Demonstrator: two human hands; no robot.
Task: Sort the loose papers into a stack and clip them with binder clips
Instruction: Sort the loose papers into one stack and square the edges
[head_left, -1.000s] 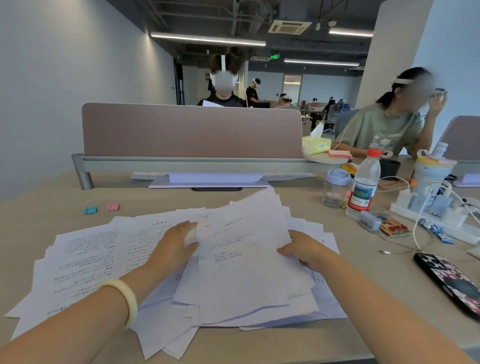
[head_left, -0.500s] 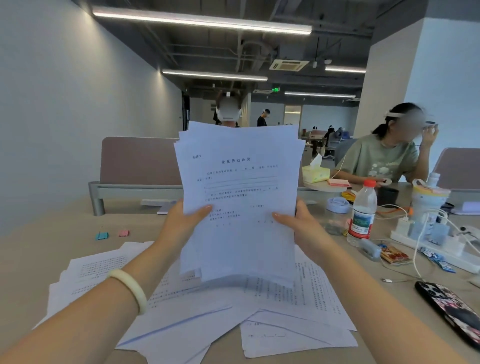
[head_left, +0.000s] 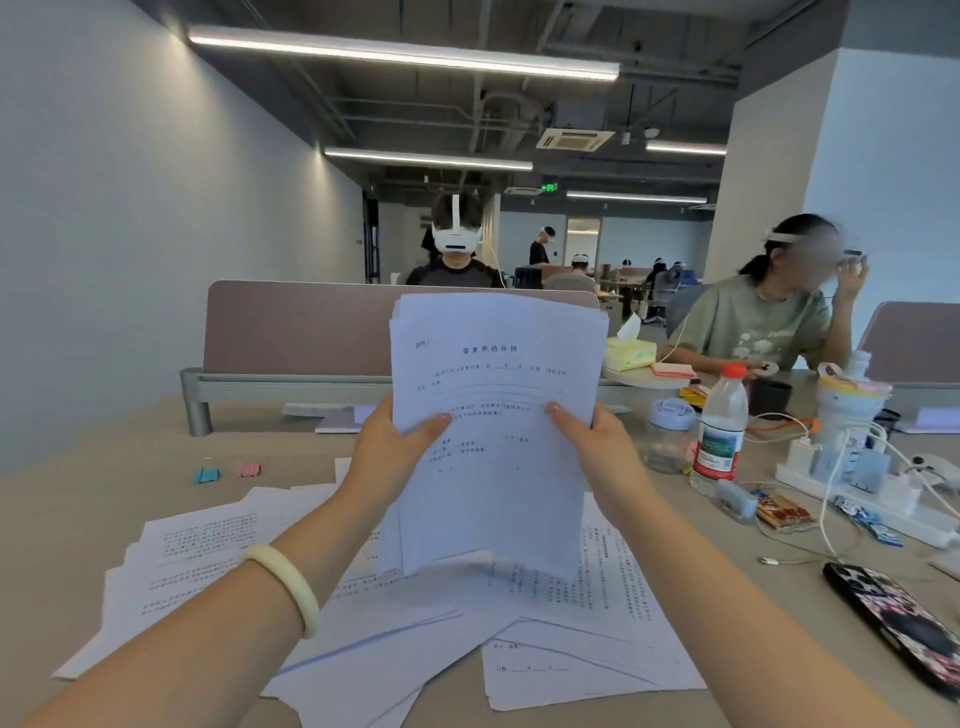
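I hold a bundle of printed white papers (head_left: 493, 447) upright above the desk. My left hand (head_left: 395, 447) grips its left edge and my right hand (head_left: 597, 447) grips its right edge, thumbs on the front sheet. The bundle's sheets are roughly aligned, with edges slightly offset at the top left. More loose papers (head_left: 218, 561) lie spread flat on the desk beneath and to the left. A blue binder clip (head_left: 206, 474) and a pink binder clip (head_left: 249, 468) sit on the desk at the far left, apart from both hands.
To the right stand a water bottle (head_left: 719, 431), a small jar (head_left: 667, 434), a power strip (head_left: 872, 493) with cables, and a phone (head_left: 904, 623) near the desk edge. A desk divider (head_left: 296, 332) runs across the back. People sit beyond it and at the right.
Both hands gathered a bundle of papers from the desk and lifted it upright. Since half a second ago the bundle has stayed raised, with the sheets drawn a little closer together.
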